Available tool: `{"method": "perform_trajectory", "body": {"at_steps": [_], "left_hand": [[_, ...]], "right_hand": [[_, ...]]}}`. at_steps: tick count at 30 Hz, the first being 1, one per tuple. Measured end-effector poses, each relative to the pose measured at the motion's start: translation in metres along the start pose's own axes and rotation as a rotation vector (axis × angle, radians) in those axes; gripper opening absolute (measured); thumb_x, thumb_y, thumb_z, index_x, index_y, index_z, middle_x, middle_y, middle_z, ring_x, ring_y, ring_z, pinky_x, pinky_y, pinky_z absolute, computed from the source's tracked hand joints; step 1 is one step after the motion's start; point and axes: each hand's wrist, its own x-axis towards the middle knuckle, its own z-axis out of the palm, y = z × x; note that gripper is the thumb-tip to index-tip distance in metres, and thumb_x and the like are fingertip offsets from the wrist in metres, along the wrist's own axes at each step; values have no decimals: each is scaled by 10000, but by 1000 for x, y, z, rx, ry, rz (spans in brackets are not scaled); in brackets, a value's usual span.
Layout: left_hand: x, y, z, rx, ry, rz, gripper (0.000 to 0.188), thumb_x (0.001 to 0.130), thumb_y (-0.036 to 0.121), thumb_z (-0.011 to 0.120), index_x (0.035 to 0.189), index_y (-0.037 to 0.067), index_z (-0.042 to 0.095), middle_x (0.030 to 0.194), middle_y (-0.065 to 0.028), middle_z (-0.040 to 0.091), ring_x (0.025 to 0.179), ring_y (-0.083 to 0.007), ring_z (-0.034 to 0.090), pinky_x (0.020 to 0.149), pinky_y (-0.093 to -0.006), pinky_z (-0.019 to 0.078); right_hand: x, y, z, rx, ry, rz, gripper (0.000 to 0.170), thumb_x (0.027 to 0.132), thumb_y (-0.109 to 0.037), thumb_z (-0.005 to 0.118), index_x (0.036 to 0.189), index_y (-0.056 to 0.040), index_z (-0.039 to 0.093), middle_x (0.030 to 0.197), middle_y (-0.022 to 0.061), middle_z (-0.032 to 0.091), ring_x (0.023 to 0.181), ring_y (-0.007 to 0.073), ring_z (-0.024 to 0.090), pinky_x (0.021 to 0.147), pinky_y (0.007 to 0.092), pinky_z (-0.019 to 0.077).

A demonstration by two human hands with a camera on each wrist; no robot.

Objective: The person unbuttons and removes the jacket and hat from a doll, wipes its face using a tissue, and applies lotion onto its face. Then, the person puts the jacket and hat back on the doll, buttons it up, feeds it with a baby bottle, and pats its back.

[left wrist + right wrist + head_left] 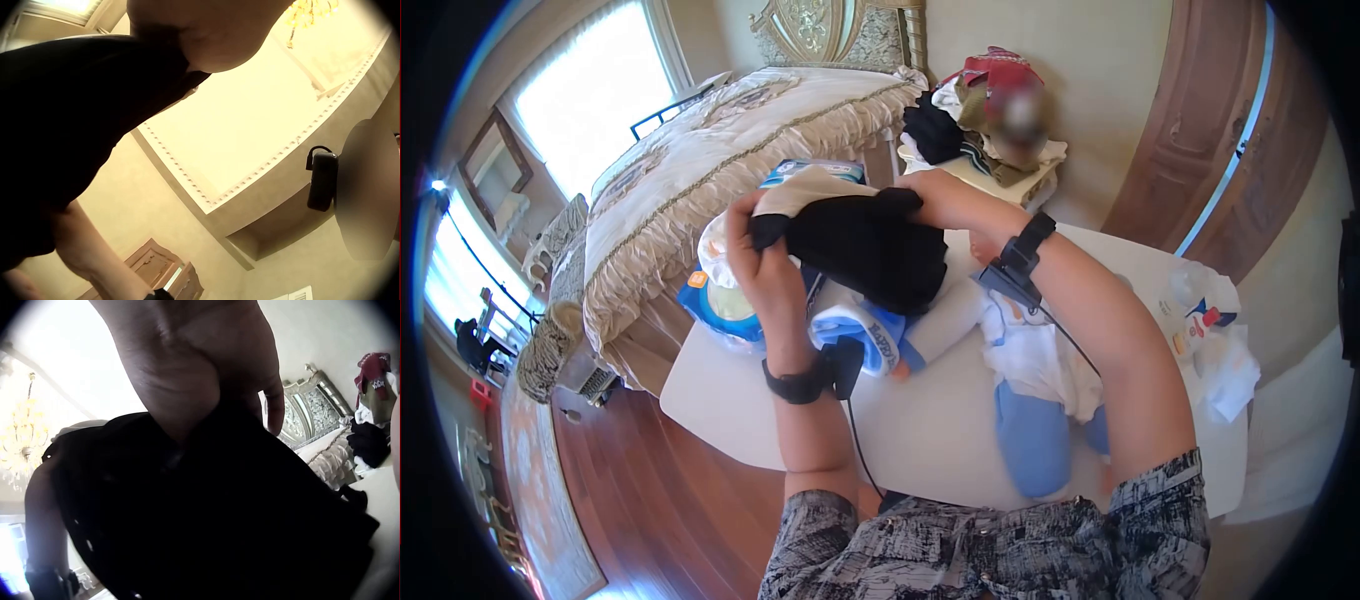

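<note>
Above the white tabletop [920,430], I hold a soft black-and-cream cloth garment [870,245], my left hand [770,265] pinching one end of its upper edge, my right hand [935,195] the other. That edge runs crosswise; the black part hangs down, slanting rightward. Near my left wrist sits a blue plastic packet [742,328], its contents unclear to me.

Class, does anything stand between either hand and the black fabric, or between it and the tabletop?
Nothing visible separates the left hand or right hand from the black fabric; both grip it. Toward the tabletop, a blue-and-white cloth shows just below the fabric's lower edge and might get in the way.
</note>
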Motion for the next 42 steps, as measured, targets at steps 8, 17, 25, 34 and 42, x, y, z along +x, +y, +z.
{"method": "perform_trajectory", "body": {"at_steps": [8,17,25,34,42], "left_hand": [[4,14,-7,-160,339,26,165,950,-11,467,1084,20,560,1039,-62,585,946,-120,553,889,-255,435],[-3,36,-28,523,284,402,220,992,71,453,1181,11,548,1074,-65,579,1010,-163,573,916,-314,461],[-5,12,-3,2,102,-47,247,971,99,440,1182,28,548,1101,-97,582,1019,-191,573,917,-331,470],[-3,2,1,290,-327,-76,322,922,-36,398,1166,16,600,1147,-84,606,1076,-167,550,994,-282,370],[-3,13,9,406,-657,-191,300,948,15,429,1198,11,596,1125,-86,621,1067,-148,549,956,-261,392]], "right_hand": [[-7,-58,-82,70,23,51,380,801,-290,751,1074,-40,672,914,115,692,852,180,652,787,309,500],[-64,-125,-161,334,-174,-207,561,805,-335,750,1196,40,602,1065,103,686,947,155,637,881,252,476],[-106,-87,-148,268,-399,-88,593,857,-293,684,1285,69,491,1155,164,647,1009,217,627,903,305,490],[-162,-59,-106,275,-354,-42,583,964,-519,491,1217,-3,590,1133,144,636,1069,223,580,932,319,437],[-191,-63,-129,42,-19,-14,284,851,-212,638,1041,-1,639,852,129,662,813,268,640,723,374,481]]}}
